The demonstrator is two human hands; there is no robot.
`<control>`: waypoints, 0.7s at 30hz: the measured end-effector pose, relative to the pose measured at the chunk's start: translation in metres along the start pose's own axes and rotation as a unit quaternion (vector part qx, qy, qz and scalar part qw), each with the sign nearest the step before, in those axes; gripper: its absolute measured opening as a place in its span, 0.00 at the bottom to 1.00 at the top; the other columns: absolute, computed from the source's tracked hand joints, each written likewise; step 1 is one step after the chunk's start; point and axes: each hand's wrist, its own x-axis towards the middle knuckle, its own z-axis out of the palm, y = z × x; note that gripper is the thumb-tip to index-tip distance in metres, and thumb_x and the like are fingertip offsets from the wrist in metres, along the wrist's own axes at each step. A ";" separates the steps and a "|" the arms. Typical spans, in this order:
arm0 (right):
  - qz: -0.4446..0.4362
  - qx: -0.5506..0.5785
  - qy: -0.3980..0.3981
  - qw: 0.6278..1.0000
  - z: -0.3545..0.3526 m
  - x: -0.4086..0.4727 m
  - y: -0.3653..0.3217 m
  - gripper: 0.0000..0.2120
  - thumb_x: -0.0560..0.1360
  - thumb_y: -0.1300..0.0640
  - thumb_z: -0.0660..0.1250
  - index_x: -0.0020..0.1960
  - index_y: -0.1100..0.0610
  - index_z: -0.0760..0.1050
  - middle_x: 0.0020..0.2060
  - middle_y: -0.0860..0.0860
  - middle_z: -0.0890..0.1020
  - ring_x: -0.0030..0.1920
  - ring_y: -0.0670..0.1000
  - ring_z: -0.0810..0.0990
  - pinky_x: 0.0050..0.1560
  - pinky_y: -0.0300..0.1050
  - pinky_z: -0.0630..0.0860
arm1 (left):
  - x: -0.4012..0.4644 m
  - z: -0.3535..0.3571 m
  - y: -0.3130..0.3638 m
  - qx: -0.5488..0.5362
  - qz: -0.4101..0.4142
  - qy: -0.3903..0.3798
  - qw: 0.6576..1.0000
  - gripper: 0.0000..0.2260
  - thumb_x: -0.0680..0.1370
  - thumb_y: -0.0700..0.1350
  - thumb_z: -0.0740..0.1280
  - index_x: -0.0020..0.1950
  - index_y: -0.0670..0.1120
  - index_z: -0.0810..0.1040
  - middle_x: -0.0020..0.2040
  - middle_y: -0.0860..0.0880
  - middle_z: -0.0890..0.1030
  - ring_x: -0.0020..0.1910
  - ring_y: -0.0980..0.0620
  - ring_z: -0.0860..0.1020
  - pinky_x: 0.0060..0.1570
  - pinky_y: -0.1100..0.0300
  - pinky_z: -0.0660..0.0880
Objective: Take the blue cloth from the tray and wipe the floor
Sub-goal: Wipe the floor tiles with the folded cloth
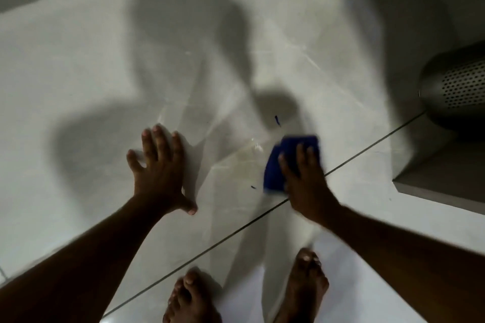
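The blue cloth (282,162) lies bunched on the pale tiled floor (78,65), blurred by motion. My right hand (305,178) presses down on it, fingers spread over its right half. My left hand (160,168) rests flat on the floor to the left, fingers apart and holding nothing. A faint yellowish smear (246,162) shows on the tile between the two hands. Two small blue specks (277,120) lie near the cloth. No tray is in view.
My bare feet (305,286) stand at the bottom edge. A dark grout line (367,149) runs diagonally under the right hand. A perforated metal cylinder (459,86) sits at the right, with a raised ledge (441,181) below it.
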 end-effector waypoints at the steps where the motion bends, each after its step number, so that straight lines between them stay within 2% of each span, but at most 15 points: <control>1: 0.082 0.021 0.025 0.996 -0.015 0.034 0.001 0.36 0.75 0.54 0.65 0.78 0.54 0.52 0.76 0.68 0.51 0.74 0.74 0.48 0.68 0.73 0.61 | 0.000 0.000 0.000 0.000 0.001 0.003 1.000 0.78 0.46 0.71 0.78 0.76 0.43 0.29 0.74 0.32 0.28 0.73 0.31 0.29 0.68 0.23 0.49; 2: 0.146 0.050 0.041 0.987 -0.028 0.071 -0.003 0.37 0.76 0.52 0.63 0.79 0.53 0.48 0.77 0.67 0.47 0.75 0.73 0.45 0.69 0.72 0.58 | 0.000 0.000 0.000 -0.001 0.003 0.005 1.000 0.78 0.46 0.70 0.78 0.76 0.42 0.30 0.75 0.32 0.28 0.74 0.31 0.29 0.68 0.23 0.49; 4: 0.185 0.059 0.051 0.980 -0.038 0.116 -0.026 0.39 0.75 0.50 0.63 0.78 0.52 0.45 0.77 0.66 0.44 0.75 0.73 0.43 0.70 0.74 0.54 | 0.000 0.002 -0.002 0.002 0.005 0.012 1.000 0.78 0.45 0.70 0.78 0.76 0.42 0.31 0.75 0.32 0.29 0.74 0.31 0.30 0.68 0.23 0.48; 5: 0.159 0.043 0.073 0.984 -0.031 0.120 -0.047 0.39 0.74 0.50 0.63 0.78 0.51 0.46 0.77 0.66 0.45 0.75 0.73 0.43 0.70 0.74 0.54 | 0.000 0.003 -0.002 0.002 0.005 0.015 1.000 0.78 0.45 0.70 0.78 0.76 0.42 0.31 0.75 0.32 0.30 0.74 0.31 0.30 0.68 0.24 0.48; 7: 0.052 0.008 0.084 0.995 0.001 0.080 -0.092 0.43 0.71 0.50 0.67 0.78 0.52 0.48 0.77 0.67 0.49 0.75 0.72 0.46 0.69 0.74 0.55 | 0.000 0.004 -0.002 -0.003 0.003 0.017 1.000 0.78 0.46 0.70 0.78 0.76 0.43 0.30 0.75 0.33 0.28 0.74 0.31 0.29 0.69 0.25 0.46; 9: -0.057 -0.014 0.023 0.998 0.032 0.007 -0.116 0.49 0.65 0.49 0.73 0.78 0.52 0.50 0.77 0.66 0.51 0.75 0.72 0.49 0.68 0.75 0.57 | -0.002 0.003 -0.003 -0.008 0.002 0.016 1.000 0.78 0.47 0.70 0.78 0.75 0.43 0.27 0.74 0.34 0.27 0.73 0.32 0.28 0.70 0.25 0.46; 10: -0.099 -0.032 -0.013 0.994 0.040 -0.023 -0.110 0.49 0.64 0.49 0.74 0.78 0.51 0.51 0.77 0.66 0.53 0.75 0.71 0.50 0.68 0.75 0.58 | -0.003 0.003 -0.004 -0.010 0.002 0.015 1.000 0.78 0.48 0.70 0.78 0.75 0.43 0.27 0.74 0.34 0.26 0.73 0.33 0.28 0.70 0.26 0.47; 12: -0.155 -0.043 -0.035 0.986 0.031 -0.031 -0.068 0.42 0.68 0.50 0.70 0.78 0.51 0.55 0.76 0.66 0.58 0.74 0.71 0.54 0.67 0.73 0.62 | -0.005 0.003 -0.004 -0.010 0.008 0.018 1.000 0.77 0.48 0.70 0.78 0.75 0.43 0.27 0.74 0.34 0.27 0.73 0.32 0.28 0.70 0.25 0.48; 14: -0.133 -0.083 0.022 0.987 0.002 0.013 -0.030 0.33 0.74 0.50 0.60 0.77 0.53 0.56 0.74 0.69 0.58 0.73 0.74 0.55 0.69 0.71 0.61 | -0.005 0.003 -0.004 -0.009 0.013 0.024 1.000 0.78 0.47 0.70 0.78 0.75 0.42 0.29 0.75 0.32 0.29 0.74 0.31 0.30 0.69 0.24 0.48; 16: -0.024 -0.059 0.070 0.996 -0.029 0.083 -0.009 0.31 0.77 0.48 0.53 0.78 0.55 0.52 0.75 0.71 0.53 0.73 0.75 0.52 0.72 0.70 0.55 | -0.002 0.005 -0.003 -0.005 0.011 0.030 0.999 0.78 0.46 0.70 0.78 0.76 0.41 0.31 0.76 0.32 0.31 0.75 0.30 0.33 0.68 0.23 0.49; 18: 0.095 0.009 0.106 0.990 -0.049 0.144 -0.018 0.32 0.78 0.48 0.57 0.79 0.52 0.50 0.76 0.69 0.49 0.74 0.74 0.47 0.72 0.71 0.52 | 0.000 0.008 -0.005 0.005 0.008 0.037 0.999 0.78 0.45 0.70 0.78 0.76 0.41 0.32 0.76 0.32 0.33 0.75 0.30 0.34 0.67 0.23 0.50; 19: 0.119 0.019 0.124 0.985 -0.047 0.157 -0.036 0.32 0.77 0.49 0.58 0.78 0.50 0.51 0.77 0.68 0.49 0.75 0.73 0.46 0.72 0.72 0.52 | 0.001 0.009 -0.005 0.005 0.008 0.039 0.999 0.78 0.45 0.70 0.78 0.76 0.41 0.32 0.76 0.32 0.33 0.75 0.31 0.34 0.68 0.23 0.50; 20: 0.100 0.004 0.143 0.985 -0.038 0.157 -0.059 0.32 0.77 0.49 0.59 0.78 0.49 0.53 0.77 0.67 0.50 0.75 0.73 0.47 0.72 0.72 0.52 | 0.001 0.010 -0.006 0.003 0.011 0.043 0.999 0.78 0.45 0.70 0.78 0.76 0.41 0.32 0.77 0.33 0.32 0.75 0.31 0.33 0.68 0.24 0.50; 21: 0.044 -0.013 0.148 0.988 -0.023 0.141 -0.081 0.32 0.76 0.49 0.59 0.78 0.48 0.53 0.77 0.67 0.51 0.75 0.73 0.47 0.71 0.72 0.53 | 0.000 0.010 -0.007 0.001 0.015 0.048 0.999 0.78 0.46 0.70 0.78 0.76 0.42 0.32 0.77 0.33 0.32 0.75 0.32 0.33 0.69 0.24 0.50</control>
